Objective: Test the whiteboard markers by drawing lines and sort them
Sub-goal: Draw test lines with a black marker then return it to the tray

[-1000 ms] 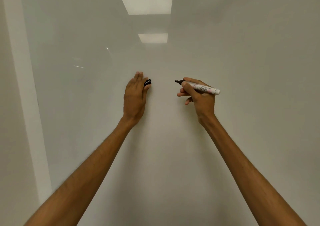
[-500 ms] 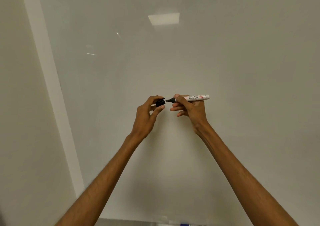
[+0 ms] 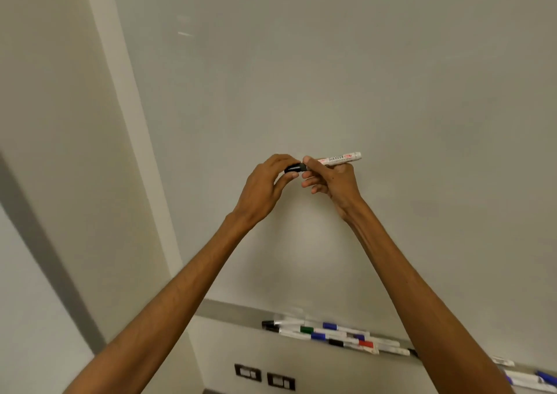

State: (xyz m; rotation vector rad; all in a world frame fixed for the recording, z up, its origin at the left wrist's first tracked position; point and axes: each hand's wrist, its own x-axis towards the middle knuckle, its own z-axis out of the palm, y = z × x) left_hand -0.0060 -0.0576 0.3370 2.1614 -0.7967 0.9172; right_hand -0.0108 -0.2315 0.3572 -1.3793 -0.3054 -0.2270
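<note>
The fingers [image 3: 282, 160] of the left hand [image 3: 262, 187] are curled, thumb and forefinger pinching a black cap [image 3: 292, 169] just left of the frame's centre. The fingers [image 3: 311, 164] of the right hand [image 3: 337, 182] pinch the front end of a white marker [image 3: 342, 158], with the lower fingers loosely bent beneath it. The marker lies nearly level at mid-frame, its printed barrel running right and slightly up out of the hand. Cap and marker meet end to end between the two hands. A right fingertip covers the joint, so I cannot tell whether the cap is pushed fully home. Both hands are held up in front of the board [image 3: 331, 77], which fills most of the frame, and the forearms rise from the bottom corners.

At bottom centre, along the board's lower edge, a grey ledge [image 3: 229, 309] carries a row of loose markers [image 3: 318, 336] lying lengthwise, with black, green, blue and red caps. More of them lie on the ledge in the lower right corner, past the right forearm. Below the ledge two dark sockets [image 3: 247, 372] sit side by side on the wall [image 3: 45, 92], which also takes up the left of the frame. A pale strip [image 3: 120, 77] edges the board there.
</note>
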